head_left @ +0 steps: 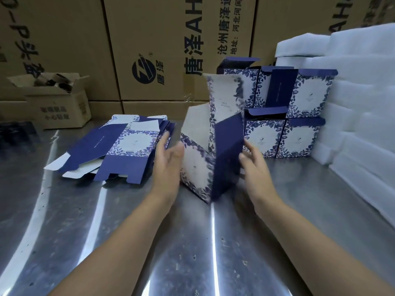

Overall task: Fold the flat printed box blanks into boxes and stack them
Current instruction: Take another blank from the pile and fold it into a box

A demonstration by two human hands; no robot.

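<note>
A half-formed box [210, 154], white with blue leaf print and navy panels, stands on end in the middle of the steel table, its top flaps up. My left hand [168, 161] lies flat against its left side with straight fingers. My right hand [254, 161] touches its navy right side, fingers slightly bent. A pile of flat printed blanks [119, 150] lies to the left. Several folded boxes [297, 116] with open lids are stacked in two rows behind on the right.
White foam sheets [359, 107] are piled high along the right edge. Big brown cartons [162, 45] form a wall at the back. A small open carton [57, 103] sits back left. The shiny steel table [192, 242] stretches toward me.
</note>
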